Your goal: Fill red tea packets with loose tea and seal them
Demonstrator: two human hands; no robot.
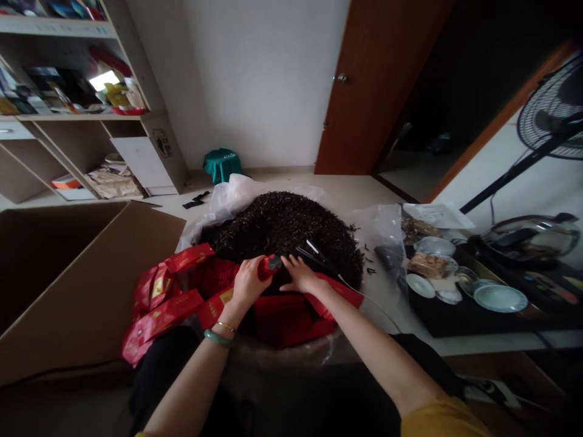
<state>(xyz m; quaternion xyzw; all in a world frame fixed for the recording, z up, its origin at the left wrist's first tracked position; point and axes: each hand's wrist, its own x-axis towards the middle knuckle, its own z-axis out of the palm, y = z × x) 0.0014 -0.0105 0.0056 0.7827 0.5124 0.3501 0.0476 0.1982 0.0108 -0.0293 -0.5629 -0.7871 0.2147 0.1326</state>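
Note:
My left hand is closed round a small red packet, whose dark top end faces my right hand. Fingers apart and holding nothing, my right hand hovers just right of that packet, near the heap's front edge. Beyond both hands rises a big heap of dark dried leaves, like loose tea, in a clear plastic bag. Red packets with gold labels lie piled at the left, and more red packaging sits below my hands. A dark device with a white cable rests on the leaves by my right hand.
An open cardboard box stands at the left. On the right, a low table carries small dishes, a glass-lidded pan and plastic tubs. A fan, shelves, a green-covered stool and a brown door surround the area.

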